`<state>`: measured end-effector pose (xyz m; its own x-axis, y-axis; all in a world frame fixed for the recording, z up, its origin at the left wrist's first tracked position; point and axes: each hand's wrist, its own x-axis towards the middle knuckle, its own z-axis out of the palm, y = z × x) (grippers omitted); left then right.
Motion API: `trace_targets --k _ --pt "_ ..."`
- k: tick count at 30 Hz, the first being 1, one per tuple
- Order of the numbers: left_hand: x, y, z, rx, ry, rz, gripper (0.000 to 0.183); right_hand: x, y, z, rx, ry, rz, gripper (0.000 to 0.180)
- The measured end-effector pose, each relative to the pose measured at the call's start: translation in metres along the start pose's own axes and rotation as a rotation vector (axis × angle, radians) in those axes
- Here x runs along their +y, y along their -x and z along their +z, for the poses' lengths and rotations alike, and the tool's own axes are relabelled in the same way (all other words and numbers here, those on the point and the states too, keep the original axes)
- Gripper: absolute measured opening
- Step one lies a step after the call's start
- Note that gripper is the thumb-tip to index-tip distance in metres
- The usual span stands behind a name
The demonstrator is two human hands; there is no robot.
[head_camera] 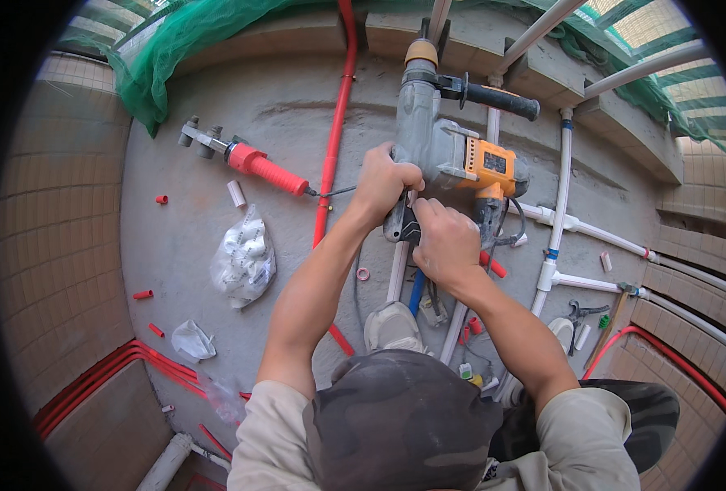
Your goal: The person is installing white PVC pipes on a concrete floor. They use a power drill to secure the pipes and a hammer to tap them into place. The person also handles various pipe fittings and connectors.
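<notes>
My left hand (390,181) is curled at the top of a grey and black hand tool (400,227), whose lower end sticks out below the fist. Against the tool's right side, my right hand (448,242) is closed too; the fingers hide much of the grip. A white pipe (398,270) runs down below the tool towards a shoe (392,328). Just beyond both hands is a grey and orange rotary hammer (421,123) with a black side handle (501,101), its body partly behind my left hand.
A red pipe-welding tool (268,172) lies at the left, near a plastic bag of white fittings (244,261). Red conduit (337,123) crosses the concrete floor. White pipes (562,178) with tees run at the right, near a hammer (627,288). Green netting (154,73) hangs at the upper left.
</notes>
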<state>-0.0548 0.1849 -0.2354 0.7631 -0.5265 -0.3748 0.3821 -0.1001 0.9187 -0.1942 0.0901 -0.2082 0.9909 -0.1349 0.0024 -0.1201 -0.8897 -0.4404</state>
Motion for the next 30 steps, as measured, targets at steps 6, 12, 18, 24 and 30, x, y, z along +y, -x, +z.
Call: trace_targets --k 6,12,18,24,30 --pt "0.001 -0.005 0.001 0.004 0.011 0.002 0.032 0.003 -0.004 -0.003 -0.012 0.012 -0.022 0.036" --pt "0.009 -0.003 0.005 0.041 0.070 0.011 0.023 0.004 -0.007 -0.005 -0.018 0.011 -0.021 0.040" --pt "0.013 -0.006 0.005 0.051 0.040 0.013 0.021 0.003 -0.009 -0.005 -0.029 0.018 -0.007 0.042" --pt "0.004 -0.010 -0.004 0.044 0.009 -0.014 0.025 0.000 -0.011 -0.004 -0.043 -0.008 0.021 0.043" --pt "0.015 0.004 0.000 -0.026 0.016 -0.001 0.025 0.001 -0.003 0.000 -0.022 -0.003 0.007 0.041"
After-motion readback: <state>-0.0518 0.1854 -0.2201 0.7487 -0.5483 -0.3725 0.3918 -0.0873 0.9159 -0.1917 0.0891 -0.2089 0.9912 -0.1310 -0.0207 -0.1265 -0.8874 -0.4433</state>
